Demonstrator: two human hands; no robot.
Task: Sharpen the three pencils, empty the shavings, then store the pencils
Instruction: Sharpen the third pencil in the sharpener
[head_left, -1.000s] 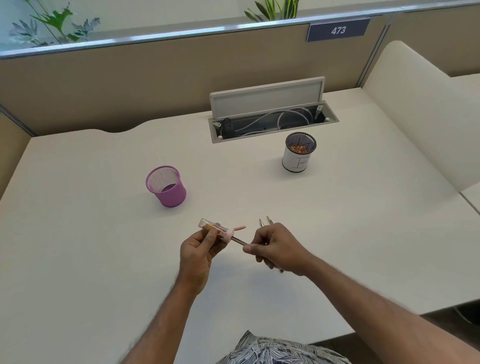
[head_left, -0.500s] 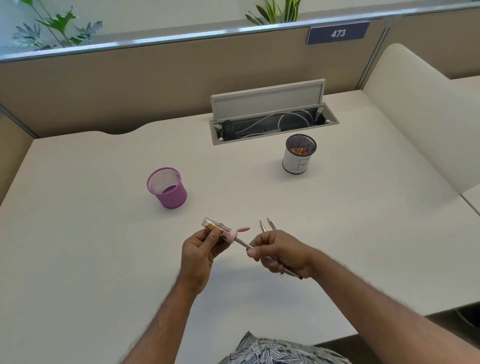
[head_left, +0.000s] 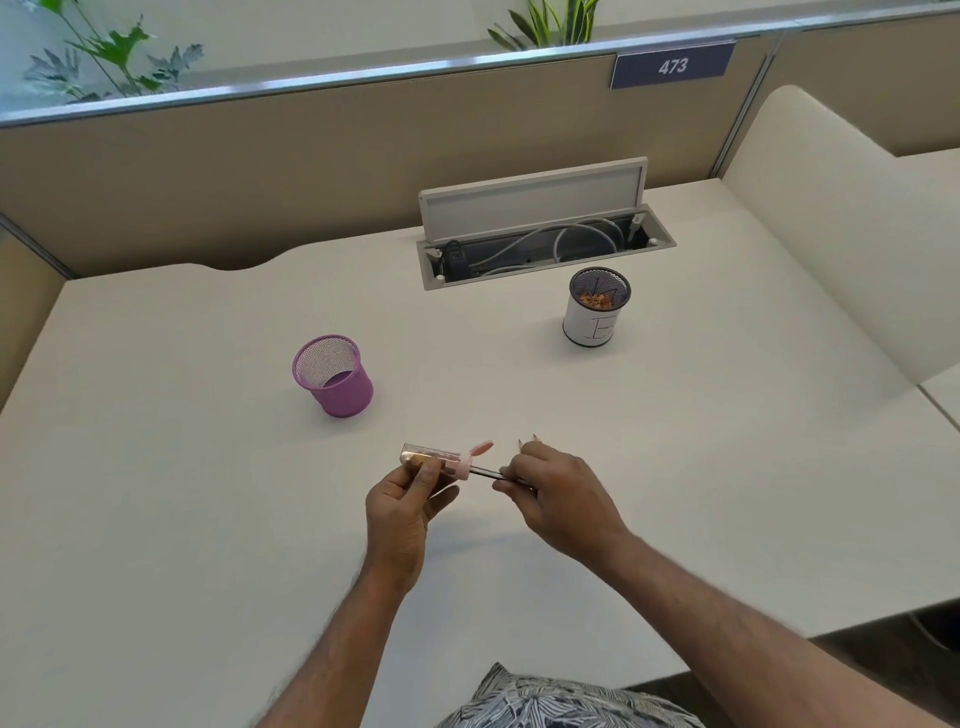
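My left hand (head_left: 402, 501) grips a pink sharpener (head_left: 441, 460) with a clear shavings tube and an open flap, held just above the desk. A pencil (head_left: 485, 472) is stuck into its end, and my right hand (head_left: 556, 491) pinches that pencil close to the sharpener. Two more pencils (head_left: 527, 442) show only their sharpened tips past my right hand; the rest of them is hidden. A purple mesh cup (head_left: 332, 375) stands to the far left. A white cup with a black mesh rim (head_left: 596, 313), holding shavings, stands to the far right.
The white desk (head_left: 182, 493) ends at a beige partition. An open cable tray with a raised lid (head_left: 540, 236) sits at the back centre, just behind the white cup. A curved white divider (head_left: 841, 223) rises on the right.
My right hand has turned and shifted along the pencil, closer to the sharpener; the pencil's rear end no longer shows below the hand. The sharpener stays in my left hand.
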